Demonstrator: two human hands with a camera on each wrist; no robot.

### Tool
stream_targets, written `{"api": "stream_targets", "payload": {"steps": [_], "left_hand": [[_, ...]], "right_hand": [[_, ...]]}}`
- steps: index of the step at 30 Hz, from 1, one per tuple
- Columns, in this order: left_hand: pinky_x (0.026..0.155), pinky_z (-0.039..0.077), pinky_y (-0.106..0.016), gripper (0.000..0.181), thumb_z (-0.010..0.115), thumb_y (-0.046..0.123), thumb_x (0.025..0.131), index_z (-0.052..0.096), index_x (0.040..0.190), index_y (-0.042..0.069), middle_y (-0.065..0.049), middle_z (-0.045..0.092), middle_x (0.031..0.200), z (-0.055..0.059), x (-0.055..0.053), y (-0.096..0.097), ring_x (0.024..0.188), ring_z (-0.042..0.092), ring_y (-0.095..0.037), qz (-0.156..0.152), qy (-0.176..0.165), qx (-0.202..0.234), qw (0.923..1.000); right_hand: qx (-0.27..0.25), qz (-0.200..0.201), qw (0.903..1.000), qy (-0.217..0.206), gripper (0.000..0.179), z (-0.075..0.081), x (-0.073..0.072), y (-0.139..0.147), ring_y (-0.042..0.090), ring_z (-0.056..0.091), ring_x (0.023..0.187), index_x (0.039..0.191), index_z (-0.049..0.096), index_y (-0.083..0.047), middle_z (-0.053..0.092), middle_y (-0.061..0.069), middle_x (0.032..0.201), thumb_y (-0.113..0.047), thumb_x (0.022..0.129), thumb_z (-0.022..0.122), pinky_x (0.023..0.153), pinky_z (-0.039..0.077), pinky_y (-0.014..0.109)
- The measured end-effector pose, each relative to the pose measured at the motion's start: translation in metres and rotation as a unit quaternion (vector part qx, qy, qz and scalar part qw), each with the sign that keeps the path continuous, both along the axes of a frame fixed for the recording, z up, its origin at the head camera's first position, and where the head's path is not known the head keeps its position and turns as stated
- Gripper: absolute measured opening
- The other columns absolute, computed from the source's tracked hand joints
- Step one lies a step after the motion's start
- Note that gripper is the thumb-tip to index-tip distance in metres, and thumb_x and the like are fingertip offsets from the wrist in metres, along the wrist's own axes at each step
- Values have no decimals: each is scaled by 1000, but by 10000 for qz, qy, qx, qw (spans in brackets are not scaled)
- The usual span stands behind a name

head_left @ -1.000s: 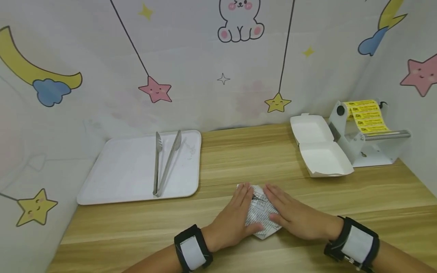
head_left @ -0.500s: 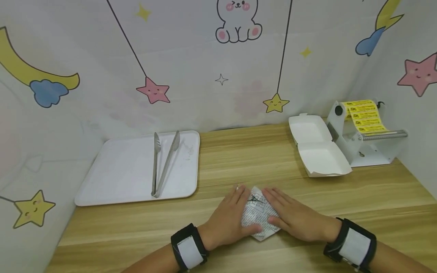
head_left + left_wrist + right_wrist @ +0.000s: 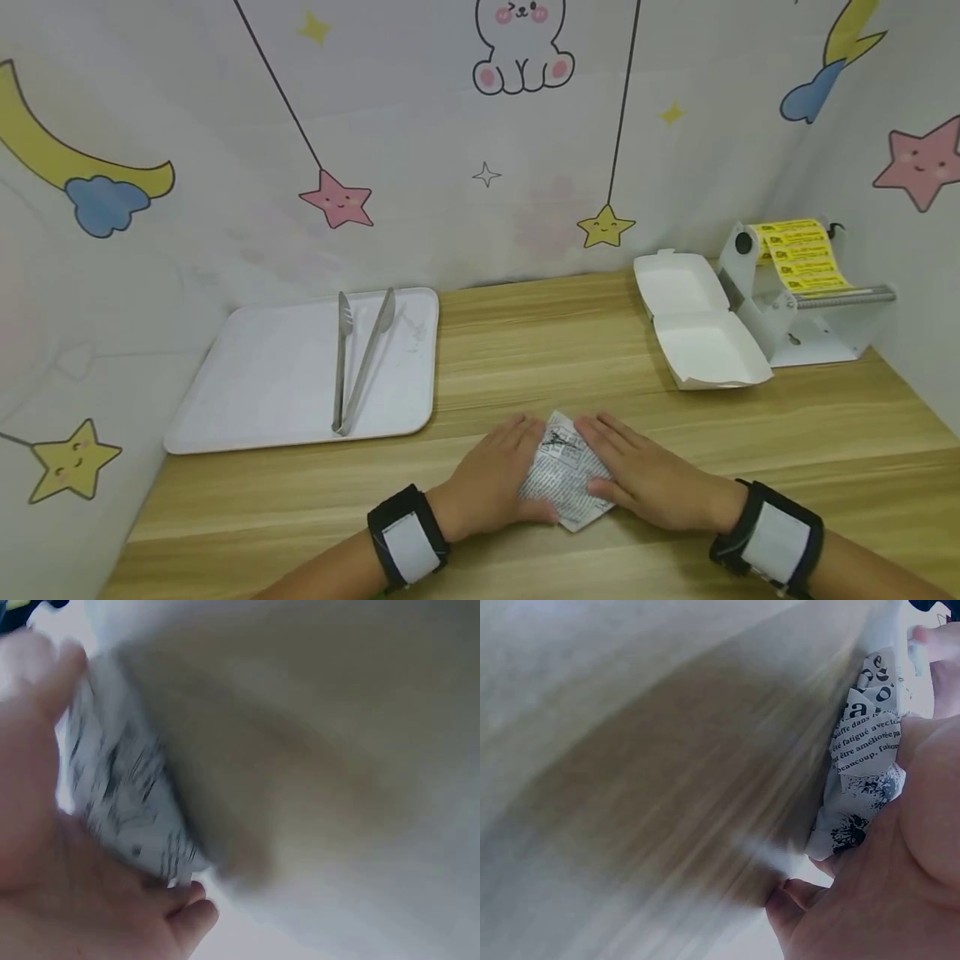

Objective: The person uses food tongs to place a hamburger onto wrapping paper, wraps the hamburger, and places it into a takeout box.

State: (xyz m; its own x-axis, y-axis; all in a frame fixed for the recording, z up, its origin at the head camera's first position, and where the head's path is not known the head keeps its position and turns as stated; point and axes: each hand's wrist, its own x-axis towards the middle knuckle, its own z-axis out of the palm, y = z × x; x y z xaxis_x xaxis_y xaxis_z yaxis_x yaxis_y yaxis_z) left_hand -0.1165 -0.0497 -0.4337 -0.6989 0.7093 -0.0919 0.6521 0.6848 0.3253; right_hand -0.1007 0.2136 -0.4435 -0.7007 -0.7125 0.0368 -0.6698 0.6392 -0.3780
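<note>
A flat packet wrapped in newsprint-patterned paper (image 3: 566, 479) lies on the wooden table between the two hands. My left hand (image 3: 489, 477) rests along its left side, fingers straight and pointing away, thumb at the near edge. Against the right side presses my right hand (image 3: 652, 477), with straight fingers along the slanted edge and the thumb on top of the paper. In the right wrist view, folded paper (image 3: 866, 746) with printed text shows beside the palm. The left wrist view has the wrapper (image 3: 127, 780) between thumb and fingers, blurred. What the wrapper contains is hidden.
A white tray (image 3: 262, 375) at the left bears metal tongs (image 3: 363, 362). At the back right stands an open white clamshell box (image 3: 712, 346), beside a label dispenser (image 3: 817, 321) with a yellow sticker roll (image 3: 806, 254). A printed cloth backdrop (image 3: 420, 125) hangs behind the table.
My left hand has slid slightly left and toward the body, uncovering more of the packet's top and left part. The right hand has stayed almost in place on the packet's right side.
</note>
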Motion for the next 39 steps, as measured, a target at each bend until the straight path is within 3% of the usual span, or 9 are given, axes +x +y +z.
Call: {"api": "stream_targets", "payload": {"steps": [3,6,13,20,24,27,30,33,39], "left_hand": [[121,28,-44,98,75,56,86,34,153,-3,-18,45,152,-2,2,1,146,35,-36,19,429,33,9991],[120,31,-43,95,76,55,86,37,152,-1,-16,49,149,-2,1,1,142,40,-34,15,601,13,9982],[110,43,-46,93,79,52,85,38,153,4,-12,54,145,7,-6,3,136,46,-29,123,299,-66,9995],[109,43,-49,91,81,52,83,42,152,7,-10,54,145,12,-4,8,137,46,-30,320,186,-256,9990],[110,43,-50,91,81,52,83,41,152,7,-9,54,146,13,-2,9,138,45,-30,419,104,-313,9986],[111,42,-50,92,80,53,83,41,152,7,-9,53,147,12,-2,11,139,44,-30,429,97,-342,9984],[111,41,-49,91,80,53,84,41,152,7,-9,53,146,11,-3,12,138,44,-31,425,97,-347,9984],[112,40,-50,91,80,53,84,41,152,7,-9,53,147,11,-3,13,139,44,-31,429,69,-299,9986],[111,41,-52,91,81,52,83,42,151,6,-11,52,148,10,-1,8,139,44,-34,465,53,-126,9988]], "right_hand": [[-14,-6,10000,-34,68,0,0,0,50,29,146,156,26,9,32,27,159,-35,109,47,113,32,62],[-143,-119,9996,-234,69,2,0,-1,49,28,146,157,26,7,32,26,160,-36,108,49,113,31,62],[-555,-354,9950,-746,72,9,-3,-3,46,26,148,159,25,1,28,24,162,-40,106,52,114,28,64],[-732,-593,9890,-1137,75,17,-4,3,44,22,150,160,21,2,23,24,164,-42,106,50,116,24,63],[-994,-1057,9819,-1215,60,31,-7,20,41,39,143,156,38,-4,39,19,158,-38,108,49,111,35,61],[-1311,-1445,9763,-933,41,48,-12,40,29,58,126,143,57,-9,59,10,142,-30,109,50,99,52,48],[-1604,-1885,9682,-366,29,66,-18,64,4,61,112,130,67,-10,69,6,127,-22,108,52,86,55,28],[-1674,-2459,9545,224,26,80,-24,91,-7,56,104,124,69,-7,70,11,122,-19,107,54,81,49,16],[-1385,-3836,9122,384,40,85,-41,142,32,57,108,134,59,-2,60,25,131,-31,110,44,71,41,14]]}}
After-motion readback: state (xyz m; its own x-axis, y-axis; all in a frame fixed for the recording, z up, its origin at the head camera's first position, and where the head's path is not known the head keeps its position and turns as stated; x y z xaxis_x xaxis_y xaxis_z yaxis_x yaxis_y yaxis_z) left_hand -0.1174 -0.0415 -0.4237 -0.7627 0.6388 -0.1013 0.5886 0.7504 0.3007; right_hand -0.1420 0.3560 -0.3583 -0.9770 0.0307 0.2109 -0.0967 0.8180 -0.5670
